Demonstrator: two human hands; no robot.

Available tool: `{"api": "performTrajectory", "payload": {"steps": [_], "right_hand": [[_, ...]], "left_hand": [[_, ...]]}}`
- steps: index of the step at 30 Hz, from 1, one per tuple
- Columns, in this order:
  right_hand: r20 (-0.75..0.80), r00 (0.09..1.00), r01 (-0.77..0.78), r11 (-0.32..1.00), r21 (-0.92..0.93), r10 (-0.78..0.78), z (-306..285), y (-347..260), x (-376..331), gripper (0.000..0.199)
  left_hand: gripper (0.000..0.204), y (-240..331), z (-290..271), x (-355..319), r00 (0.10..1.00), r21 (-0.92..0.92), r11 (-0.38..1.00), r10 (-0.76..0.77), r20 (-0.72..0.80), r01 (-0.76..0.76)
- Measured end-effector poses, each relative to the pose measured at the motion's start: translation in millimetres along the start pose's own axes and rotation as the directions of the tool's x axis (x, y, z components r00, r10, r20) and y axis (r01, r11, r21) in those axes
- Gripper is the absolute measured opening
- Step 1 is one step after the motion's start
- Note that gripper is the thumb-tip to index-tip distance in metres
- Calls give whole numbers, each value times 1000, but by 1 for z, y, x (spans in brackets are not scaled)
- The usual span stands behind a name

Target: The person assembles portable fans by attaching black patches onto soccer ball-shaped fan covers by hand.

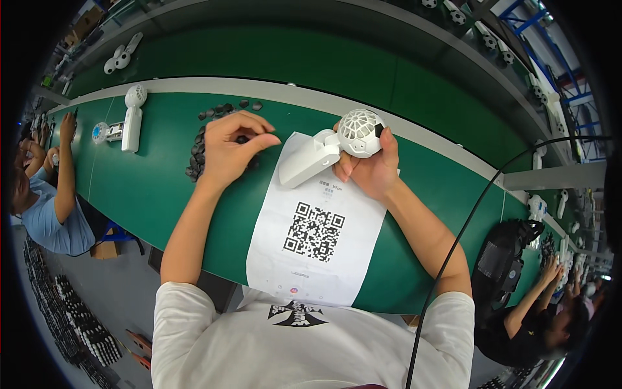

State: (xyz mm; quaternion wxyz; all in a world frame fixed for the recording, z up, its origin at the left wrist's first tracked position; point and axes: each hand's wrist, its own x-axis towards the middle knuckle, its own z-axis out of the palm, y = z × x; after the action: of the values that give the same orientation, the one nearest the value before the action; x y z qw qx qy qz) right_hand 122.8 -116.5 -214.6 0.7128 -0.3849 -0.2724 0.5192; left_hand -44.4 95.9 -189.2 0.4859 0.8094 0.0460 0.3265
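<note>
A white printed sheet [265, 249] lies on the green desk [139, 194], its near end reaching the person's white shirt [259, 350]; a square black code [314, 232] covers the sheet's middle; over the sheet's far end is a white handheld fan [308, 161], its flat handle angled toward the sheet's left side and its round, slotted head, with a black patch, above the sheet's far edge; the right hand [372, 170] is wrapped about that head, thumb on its right side, other fingers beneath; left of the sheet, the left hand [236, 146] is curled over a cluster of small black pieces [196, 159], thumb and forefinger with a narrow gap between them; a dark piece shows in that gap, though I cannot tell whether it is pinched or lies beyond; well to the left of the sheet rests another white fan [131, 126], beside a device with a blue round end [100, 132]; to the sheet's right are a black cable [447, 266] and a black bag [499, 262]; co-workers sit on both sides of the sheet, well apart from it
</note>
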Motion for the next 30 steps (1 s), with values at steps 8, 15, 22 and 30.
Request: {"api": "performTrajectory", "payload": {"steps": [8, 15, 22, 30], "right_hand": [[133, 988, 72, 994, 83, -83, 16, 19, -3, 82], [157, 987, 37, 999, -16, -34, 13, 20, -4, 100], [84, 994, 60, 992, 110, -69, 22, 19, -6, 80], [83, 994, 67, 996, 65, -73, 22, 18, -7, 79]], "left_hand": [[23, 10, 19, -11, 986, -135, 978, 166, 28, -160], [21, 30, 27, -2, 906, 85, 902, 422, 31, -423], [22, 40, 49, -16, 944, 42, 944, 329, -12, -328], [24, 54, 56, -16, 884, 226, 860, 467, 11, -457]]}}
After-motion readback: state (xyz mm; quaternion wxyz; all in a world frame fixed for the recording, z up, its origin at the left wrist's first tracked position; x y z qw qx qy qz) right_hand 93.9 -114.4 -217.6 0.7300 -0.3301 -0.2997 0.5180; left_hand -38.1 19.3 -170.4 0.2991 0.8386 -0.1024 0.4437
